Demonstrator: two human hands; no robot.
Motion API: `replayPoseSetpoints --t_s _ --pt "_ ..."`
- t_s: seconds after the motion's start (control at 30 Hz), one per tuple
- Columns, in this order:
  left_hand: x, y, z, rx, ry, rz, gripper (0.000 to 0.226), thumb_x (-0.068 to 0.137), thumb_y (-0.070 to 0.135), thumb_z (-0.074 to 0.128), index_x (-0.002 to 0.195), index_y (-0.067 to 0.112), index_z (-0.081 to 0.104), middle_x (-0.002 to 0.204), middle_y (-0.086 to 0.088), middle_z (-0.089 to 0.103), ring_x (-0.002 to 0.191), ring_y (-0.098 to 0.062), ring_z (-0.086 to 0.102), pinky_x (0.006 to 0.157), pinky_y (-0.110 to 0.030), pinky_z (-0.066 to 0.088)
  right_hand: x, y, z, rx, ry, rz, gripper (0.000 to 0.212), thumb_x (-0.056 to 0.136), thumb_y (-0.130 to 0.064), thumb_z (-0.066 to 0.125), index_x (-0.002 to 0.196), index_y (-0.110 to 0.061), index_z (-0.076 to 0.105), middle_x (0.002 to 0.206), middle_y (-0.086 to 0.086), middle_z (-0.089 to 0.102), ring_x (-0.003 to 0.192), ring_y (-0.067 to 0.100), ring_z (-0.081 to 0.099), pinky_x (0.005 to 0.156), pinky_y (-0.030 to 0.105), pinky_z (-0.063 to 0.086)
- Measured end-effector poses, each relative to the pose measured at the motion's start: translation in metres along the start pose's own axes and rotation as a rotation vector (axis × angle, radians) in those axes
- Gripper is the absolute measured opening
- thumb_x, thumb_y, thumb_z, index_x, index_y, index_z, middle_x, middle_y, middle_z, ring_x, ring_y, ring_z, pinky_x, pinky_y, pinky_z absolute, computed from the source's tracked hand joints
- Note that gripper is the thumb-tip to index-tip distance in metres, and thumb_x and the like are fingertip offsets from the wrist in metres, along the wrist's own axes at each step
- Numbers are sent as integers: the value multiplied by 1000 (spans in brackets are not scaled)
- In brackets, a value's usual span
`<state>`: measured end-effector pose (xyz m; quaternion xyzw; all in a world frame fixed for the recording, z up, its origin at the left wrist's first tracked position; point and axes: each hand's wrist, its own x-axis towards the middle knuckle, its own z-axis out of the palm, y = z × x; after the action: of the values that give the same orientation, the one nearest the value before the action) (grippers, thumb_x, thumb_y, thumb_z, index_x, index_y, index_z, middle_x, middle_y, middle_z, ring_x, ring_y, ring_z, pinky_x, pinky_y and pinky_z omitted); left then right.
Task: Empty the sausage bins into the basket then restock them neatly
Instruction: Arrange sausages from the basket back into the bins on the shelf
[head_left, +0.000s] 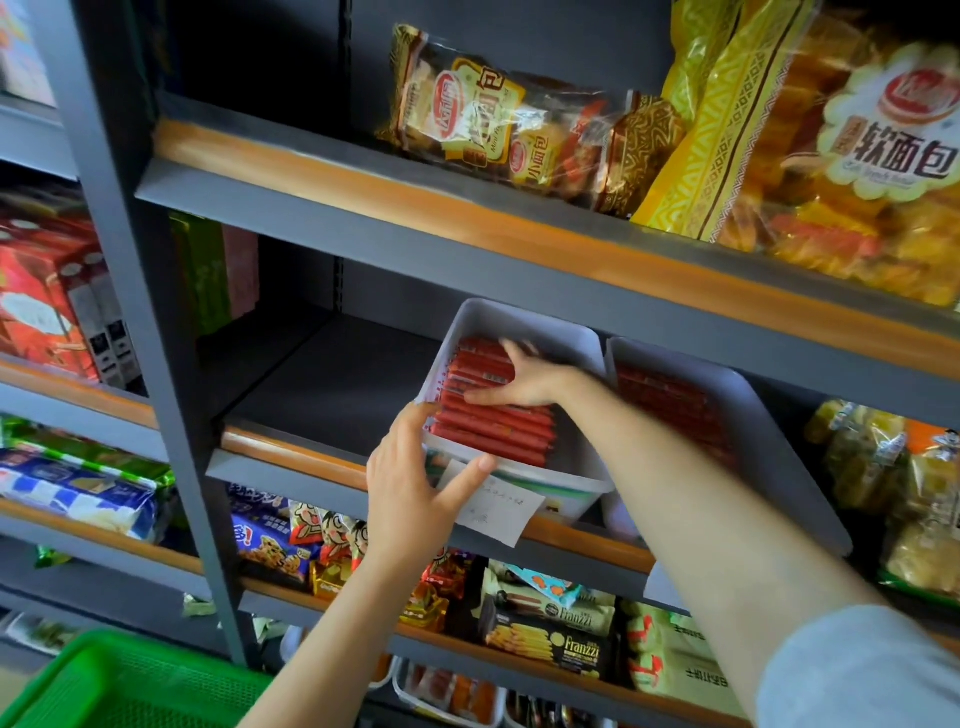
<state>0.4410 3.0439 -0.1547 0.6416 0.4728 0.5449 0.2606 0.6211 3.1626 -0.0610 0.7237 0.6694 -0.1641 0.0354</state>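
Centre of frame, middle shelf (332, 374) of a grey metal rack: two white plastic bins side by side, touching or nearly so.

Left bin (524, 332) tilted, front edge dipping toward the camera over the shelf lip. Packed with red sausage sticks (493, 426) lying crosswise in neat rows. A white handwritten paper label (498, 509) hangs from its front wall.

Left hand (415, 483) grips the bin's front left corner, fingers curled over the rim, thumb stretched across the front wall onto the label.

Right hand (524, 384) reaches into the same bin from the right; thumb extended flat along the sausages, fingers spread and slightly blurred over the upper rows. Whether it is grasping a stick, cannot tell. Grey sleeve at lower right.

Right bin (748, 415) also holds red sausages (670, 400), partly hidden behind the right forearm.

Green plastic basket (119, 686) at lower left corner, well apart from the bins, only its rim and mesh wall showing.

Shelf above: bagged bread (498, 130). Shelf below: biscuit packets (561, 639) and snacks.
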Motion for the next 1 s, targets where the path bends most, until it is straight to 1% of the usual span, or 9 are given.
replayPoseSetpoints --t_s 0.13,0.27,0.4,0.5,0.57,0.67,0.73,0.87,1.0 --pt "0 -2 1 1 -5 0 63 78 72 60 130 47 35 116 16 50 104 9 38 94 -44 42 11 0 12 -126 -50 27 125 64 -95 42 155 -28 -12 163 -1 -17 150 23 -13 122 49 -1" --pt "0 0 2 7 12 14 64 78 73 58 130 43 36 123 12 51 102 1 40 96 -43 41 13 5 12 -131 -37 14 119 68 -93 39 155 -30 -12 163 -1 -16 151 23 -13 121 50 0" --pt "0 2 1 11 9 44 59 80 70 60 127 54 28 119 30 42 111 18 33 96 -38 38 11 4 17 -151 -8 22 112 72 -91 37 155 -32 -11 164 -2 -16 151 23 -13 120 53 1" --pt "-1 1 -1 -1 0 23 61 79 69 61 130 48 33 122 21 45 103 9 37 98 -43 40 5 1 14 -161 31 -32 110 72 -91 35 153 -36 -13 163 -2 -18 151 24 -12 120 54 1" --pt "-1 2 -2 3 -11 24 64 78 69 60 132 44 35 124 15 47 103 2 36 99 -45 41 -4 -4 12 -136 30 -127 111 70 -92 38 153 -39 -13 163 -4 -18 151 23 -9 121 49 3" --pt "-1 2 -2 4 -15 31 64 79 68 60 132 44 34 125 16 46 102 10 35 99 -43 39 -14 -6 16 -217 -18 -198 128 52 -101 39 151 -42 -17 162 -8 -21 150 21 -12 120 48 -1" --pt "-1 2 -2 11 -12 34 63 79 68 59 132 44 35 122 19 45 103 15 33 99 -42 39 -13 -2 21 -284 -2 -184 130 48 -101 40 149 -45 -19 161 -9 -23 150 21 -14 120 51 -4" --pt "-1 3 -2 19 -16 28 62 80 70 59 131 45 34 119 22 44 99 11 34 98 -43 40 -11 -4 21 -315 61 -208 130 52 -96 46 151 -41 -17 161 -6 -23 150 21 -16 119 54 -6" --pt "-1 1 -1 23 -22 -1 68 78 72 56 134 40 35 127 15 46 108 0 36 101 -46 40 -21 -4 20 -274 -38 -172 128 62 -83 62 149 -41 -22 160 -3 -28 150 27 -13 120 55 1"
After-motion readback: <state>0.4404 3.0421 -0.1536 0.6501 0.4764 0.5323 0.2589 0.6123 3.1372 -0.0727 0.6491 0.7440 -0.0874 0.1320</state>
